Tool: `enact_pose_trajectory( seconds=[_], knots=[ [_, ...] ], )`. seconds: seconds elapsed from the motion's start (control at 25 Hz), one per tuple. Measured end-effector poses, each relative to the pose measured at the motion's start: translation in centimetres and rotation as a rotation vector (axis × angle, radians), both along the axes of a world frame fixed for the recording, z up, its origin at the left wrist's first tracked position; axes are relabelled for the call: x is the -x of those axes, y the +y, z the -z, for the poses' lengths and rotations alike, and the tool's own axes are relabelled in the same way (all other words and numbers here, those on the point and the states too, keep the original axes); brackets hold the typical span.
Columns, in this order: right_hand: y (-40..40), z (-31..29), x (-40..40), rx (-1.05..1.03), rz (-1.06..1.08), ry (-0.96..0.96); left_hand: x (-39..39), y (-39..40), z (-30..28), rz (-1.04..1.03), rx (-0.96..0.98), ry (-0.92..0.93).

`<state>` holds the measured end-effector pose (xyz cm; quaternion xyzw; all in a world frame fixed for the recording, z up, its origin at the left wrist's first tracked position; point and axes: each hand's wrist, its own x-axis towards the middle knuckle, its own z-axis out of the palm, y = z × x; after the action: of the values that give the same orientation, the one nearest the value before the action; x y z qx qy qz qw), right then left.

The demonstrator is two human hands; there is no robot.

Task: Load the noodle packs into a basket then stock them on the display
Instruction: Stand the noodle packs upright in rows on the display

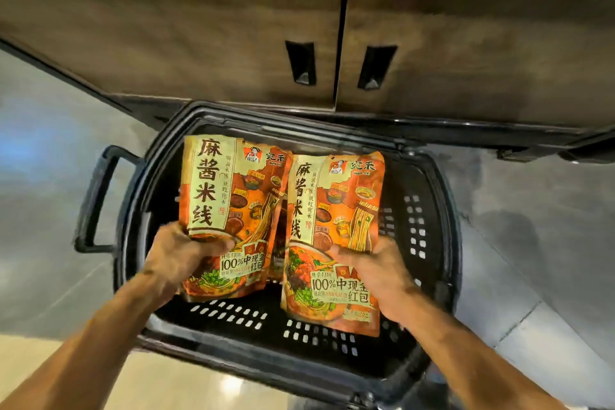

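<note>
A black plastic basket (429, 220) with perforated walls stands on the floor below me. My left hand (179, 256) grips an orange noodle pack (229, 196) by its lower left side, held upright over the basket. My right hand (376, 270) grips a second, matching orange pack (336, 226) by its right side, just right of the first. Both packs face me with printed fronts. A sliver of another orange pack (276, 263) shows between them, deeper in the basket; what lies under the held packs is hidden.
The basket's black pull handle (96, 203) sticks out to the left. Right behind the basket stands a wood-grain cabinet (199, 43) with two doors and dark recessed grips (301, 63). Grey floor (532, 226) spreads on both sides, with a beige strip at the lower left.
</note>
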<state>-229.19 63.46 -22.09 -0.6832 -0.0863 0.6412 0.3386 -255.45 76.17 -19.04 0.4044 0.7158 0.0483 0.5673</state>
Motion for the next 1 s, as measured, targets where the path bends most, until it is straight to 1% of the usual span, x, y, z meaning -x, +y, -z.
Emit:
enact_pose_trajectory(
  seconds=[0.04,0.16,0.2,0.24,0.36,0.4,0.44,0.48,0.68,0.72,0.8,0.84,0.92,1.0],
  knots=[
    [-0.8,-0.8,-0.1,-0.018,-0.006,0.002,-0.1,-0.6,-0.6,-0.017,0.008,-0.024],
    [-0.2,-9.2,-1.5,-0.101,-0.026,-0.028,-0.2,-0.6,-9.2,-0.092,-0.087,-0.065],
    [0.8,-12.7,-2.0,-0.134,-0.030,-0.055,-0.4,-0.2,-13.2,-0.112,-0.138,-0.083],
    [0.8,-13.5,-2.4,-0.150,-0.018,-0.069,-0.9,-0.4,-13.9,-0.111,-0.148,-0.119],
    [3.8,-24.3,-3.9,-0.228,-0.007,-0.089,-1.8,0.7,-24.4,-0.136,-0.227,-0.141],
    [5.0,-28.8,-4.5,-0.286,-0.018,-0.089,-2.1,1.4,-29.1,-0.136,-0.273,-0.165],
    [5.4,-29.7,-4.8,-0.313,-0.008,-0.088,-2.8,1.6,-29.6,-0.130,-0.284,-0.204],
    [6.4,-32.7,-5.3,-0.354,-0.004,-0.106,-2.9,2.3,-32.5,-0.137,-0.324,-0.225],
    [9.2,-51.6,-7.9,-0.552,0.031,-0.155,-5.3,3.4,-50.7,-0.163,-0.520,-0.319],
    [9.5,-52.3,-7.8,-0.561,0.031,-0.149,-5.5,3.3,-51.3,-0.160,-0.533,-0.343],
    [9.2,-58.5,-10.0,-0.626,0.056,-0.175,-7.5,3.1,-57.2,-0.144,-0.590,-0.389],
    [8.8,-60.0,-10.5,-0.642,0.058,-0.181,-7.9,2.6,-59.0,-0.152,-0.599,-0.395],
    [8.0,-64.8,-12.9,-0.728,0.075,-0.224,-10.1,2.1,-64.0,-0.121,-0.665,-0.439],
    [7.3,-68.2,-15.3,-0.789,0.100,-0.256,-11.9,1.9,-67.4,-0.102,-0.737,-0.468]
  ],
)
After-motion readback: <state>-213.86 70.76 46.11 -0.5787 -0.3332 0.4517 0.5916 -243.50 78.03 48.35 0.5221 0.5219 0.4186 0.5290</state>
